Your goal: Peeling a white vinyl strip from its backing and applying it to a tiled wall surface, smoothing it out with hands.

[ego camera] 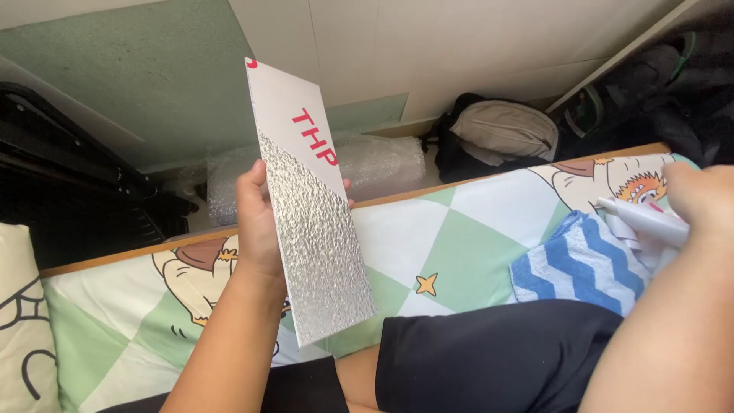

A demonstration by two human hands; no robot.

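Head view, looking down at a seated person's lap and a bed. The left hand (256, 222) is closed around the long edge of a flat rectangular panel (310, 206), thumb on the near side and fingertips (345, 183) just showing past the far edge. The panel stands nearly upright, tilted slightly away from the hand; its upper part is plain white with red lettering, its lower part a textured silvery sheet, and its bottom corner hangs just above the bed sheet (436, 252). The right hand (699, 195), at the right edge of the view and well apart from the panel, is curled shut around a white marker pen (642, 218), whose tip points left toward the panel. Just below this hand lies a blue and white zigzag cloth (573, 264) on the sheet. Beyond the left hand, past the wooden bed rail, a roll of bubble wrap (375, 164) lies on the floor; a black and beige bag (501, 134) sits farther right.
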